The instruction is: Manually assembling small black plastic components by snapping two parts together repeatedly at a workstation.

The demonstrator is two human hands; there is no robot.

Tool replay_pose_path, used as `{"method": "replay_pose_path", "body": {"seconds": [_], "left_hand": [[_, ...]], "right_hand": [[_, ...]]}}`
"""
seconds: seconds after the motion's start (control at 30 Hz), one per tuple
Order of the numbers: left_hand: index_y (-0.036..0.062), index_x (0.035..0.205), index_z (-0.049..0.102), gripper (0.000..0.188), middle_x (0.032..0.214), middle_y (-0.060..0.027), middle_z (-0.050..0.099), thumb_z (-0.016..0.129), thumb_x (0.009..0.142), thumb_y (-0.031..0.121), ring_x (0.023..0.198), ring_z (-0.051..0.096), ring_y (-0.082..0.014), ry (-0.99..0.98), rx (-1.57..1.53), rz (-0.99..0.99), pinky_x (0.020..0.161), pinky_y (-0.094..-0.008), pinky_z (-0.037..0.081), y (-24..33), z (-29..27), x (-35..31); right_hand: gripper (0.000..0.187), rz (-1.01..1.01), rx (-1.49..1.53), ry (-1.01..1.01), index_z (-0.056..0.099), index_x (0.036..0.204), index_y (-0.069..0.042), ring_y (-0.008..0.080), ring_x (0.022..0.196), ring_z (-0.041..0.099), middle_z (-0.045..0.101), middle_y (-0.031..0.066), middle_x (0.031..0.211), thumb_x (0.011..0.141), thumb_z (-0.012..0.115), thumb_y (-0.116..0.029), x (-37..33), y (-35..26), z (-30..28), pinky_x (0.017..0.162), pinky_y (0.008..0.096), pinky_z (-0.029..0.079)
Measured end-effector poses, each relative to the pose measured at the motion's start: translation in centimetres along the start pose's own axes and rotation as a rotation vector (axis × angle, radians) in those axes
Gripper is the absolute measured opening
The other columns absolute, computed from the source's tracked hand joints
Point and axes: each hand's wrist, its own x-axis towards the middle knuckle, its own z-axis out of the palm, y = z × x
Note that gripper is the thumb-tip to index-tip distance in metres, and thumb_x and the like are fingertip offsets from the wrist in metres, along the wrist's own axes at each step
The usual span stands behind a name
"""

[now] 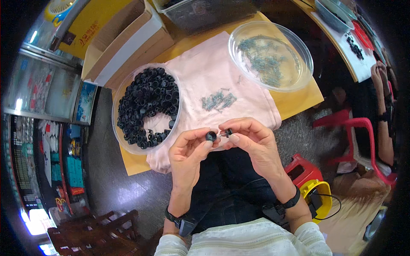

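Observation:
My left hand (188,150) pinches a small round black plastic cap (211,136) between thumb and fingers. Close beside it, my right hand (255,144) grips a small black plastic piece (229,132). A thin metal pin or screw seems to stick out of that piece toward the cap; the gap between them is too small to tell if they touch. Ahead of my hands, a small heap of metal screws (218,100) lies on the pink cloth (195,59). To the left stands a round clear tub (115,121) full of black plastic caps (147,96).
A clear round container (308,64) with more screws sits at the table's far right. An open cardboard box (128,47) and a grey bin (209,17) stand at the back. Right are a red chair (367,123), a yellow bucket (326,200) and another person's arm (385,128).

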Motion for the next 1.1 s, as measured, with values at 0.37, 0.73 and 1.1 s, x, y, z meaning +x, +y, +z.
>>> {"method": "replay_pose_path", "body": {"seconds": [0.37,0.73,1.1], "left_hand": [[-0.0044,0.105,0.055,0.023,0.099,-0.0169,0.063,0.06,0.082,-0.004,0.086,0.065,-0.0225,0.012,-0.073,0.069,0.077,-0.0335,0.055,-0.1,-0.7,-1.2],[-0.0034,0.1,0.058,0.019,0.099,-0.0164,0.062,0.061,0.081,-0.005,0.085,0.064,-0.0212,0.01,-0.027,0.181,0.075,-0.0324,0.055,-0.5,-1.0,-1.7],[-0.0054,0.102,0.059,0.021,0.102,-0.0169,0.06,0.059,0.082,-0.008,0.088,0.063,-0.0216,0.025,0.078,0.229,0.076,-0.0333,0.057,-0.7,-0.8,-1.8]], "right_hand": [[0.02,0.029,-0.078,-0.035,0.059,0.106,0.003,0.0077,0.082,0.062,0.064,0.0059,0.096,0.089,0.059,-0.008,-0.8,-0.6,1.3,0.07,0.0205,0.051],[0.017,-0.076,-0.315,-0.043,0.062,0.1,0.004,0.0081,0.078,0.063,0.065,0.0072,0.09,0.085,0.062,-0.003,-1.0,-1.1,1.8,0.061,0.0188,0.052],[0.017,-0.099,-0.419,-0.025,0.062,0.099,0.002,0.0072,0.072,0.061,0.065,0.0069,0.084,0.084,0.064,-0.006,-1.0,-0.7,1.5,0.057,0.02,0.05]]}}
